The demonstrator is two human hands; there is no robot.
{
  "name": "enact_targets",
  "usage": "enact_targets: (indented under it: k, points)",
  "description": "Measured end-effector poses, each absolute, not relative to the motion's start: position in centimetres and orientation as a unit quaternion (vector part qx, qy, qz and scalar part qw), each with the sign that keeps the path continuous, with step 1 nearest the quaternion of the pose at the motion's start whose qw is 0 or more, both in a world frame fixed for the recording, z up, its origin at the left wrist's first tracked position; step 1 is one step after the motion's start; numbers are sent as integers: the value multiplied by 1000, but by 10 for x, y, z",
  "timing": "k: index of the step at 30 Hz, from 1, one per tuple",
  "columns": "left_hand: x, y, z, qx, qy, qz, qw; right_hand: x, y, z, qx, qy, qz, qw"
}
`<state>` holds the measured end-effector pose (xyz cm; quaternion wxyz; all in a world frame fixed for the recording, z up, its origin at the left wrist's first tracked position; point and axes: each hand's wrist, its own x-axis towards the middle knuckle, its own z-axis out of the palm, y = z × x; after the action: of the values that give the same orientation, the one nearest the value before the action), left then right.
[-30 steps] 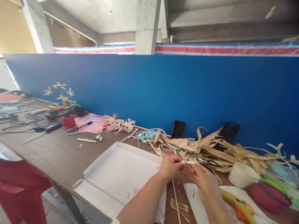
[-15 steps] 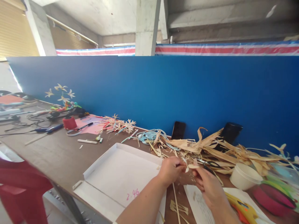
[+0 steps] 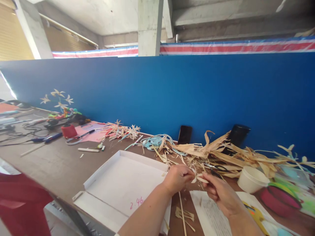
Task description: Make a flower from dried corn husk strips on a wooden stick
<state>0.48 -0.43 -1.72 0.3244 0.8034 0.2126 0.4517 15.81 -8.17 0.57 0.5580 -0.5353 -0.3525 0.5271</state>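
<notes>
Between my hands is a small pale flower (image 3: 198,178) made of dried husk petals. My left hand (image 3: 179,178) pinches it from the left, fingertips partly hidden behind the hand. From the other side, my right hand (image 3: 218,191) grips a petal between thumb and forefinger, its other fingers curled. Below my left hand a thin pale stick (image 3: 182,213) runs toward the table's front edge, beside cut husk scraps (image 3: 184,213). A printed sheet (image 3: 206,213) lies under my right forearm. Scissors (image 3: 214,167) rest just behind my right hand.
An open white box lid (image 3: 128,183) lies at left. Dried husks (image 3: 241,157) heap along the blue partition (image 3: 147,91), near a phone (image 3: 185,134). At right stand a white cup (image 3: 253,179), a pink bowl (image 3: 280,200) and a yellow glue gun (image 3: 254,214). Finished husk flowers (image 3: 133,131) lie farther back.
The view has shifted slightly, so the table things appear a little further left. My hands stay together at the flower, with the right fingers slightly repositioned on its petal.
</notes>
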Motion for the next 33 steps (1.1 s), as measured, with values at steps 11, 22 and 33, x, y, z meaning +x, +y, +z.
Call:
enact_targets:
  k: [11,22,33]
  points:
    - [2,-4,-17,803,228,456,309,146,-80,6,-626,-388,397,548]
    - [4,-5,-18,788,253,464,317,147,-80,4,-678,-461,268,506]
    - [11,-8,-22,761,264,487,337,141,-84,8,-631,-623,-25,462]
